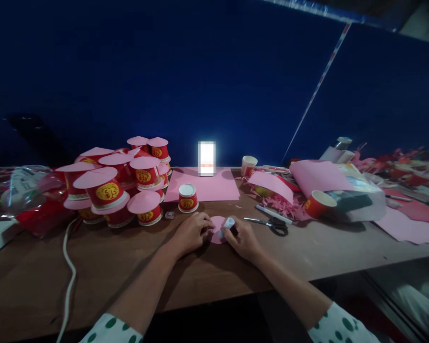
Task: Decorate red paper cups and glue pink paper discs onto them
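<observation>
Pink paper disc, small, round, flat

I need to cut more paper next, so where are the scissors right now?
In the head view, the scissors lie on the wooden table just right of the right hand, beside a pen and pink paper scraps.

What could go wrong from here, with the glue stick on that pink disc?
1. The left hand pins only one edge of the pink paper disc; the glue stick in the right hand might drag or crease it.
2. Glue may smear past the disc onto the bare table.
3. The scissors lie open just beside the right hand, so a sideways reach could catch the blades.
</observation>
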